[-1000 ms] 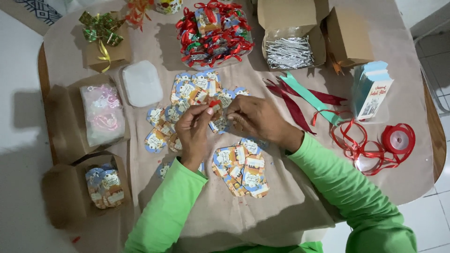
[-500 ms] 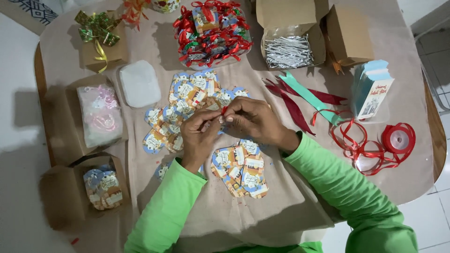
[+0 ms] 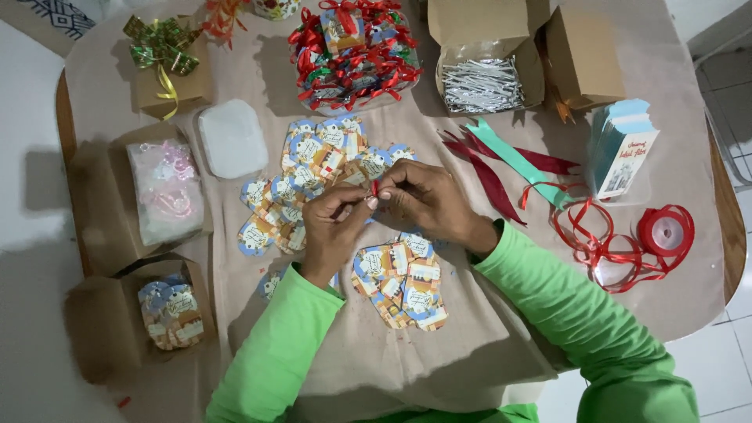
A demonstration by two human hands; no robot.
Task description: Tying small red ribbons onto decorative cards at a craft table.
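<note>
Here, item by item:
Left hand (image 3: 333, 227): fingertips pinched narrow on a small red ribbon piece (image 3: 374, 189).
Right hand (image 3: 427, 200): fingertips pinched on the same red ribbon piece, touching the left fingertips.
Ribbon piece: held above the bench (image 3: 470, 360), mid-scene, over the spread of paper tags (image 3: 309, 168).
Second tag heap (image 3: 403, 286): just below the hands.
Red ribbon spool (image 3: 664, 233): far right, loose loops beside it.
Box of silver twist ties (image 3: 482, 82): top, right of centre.
Tray of ribboned packets (image 3: 352, 55): top centre.
</note>
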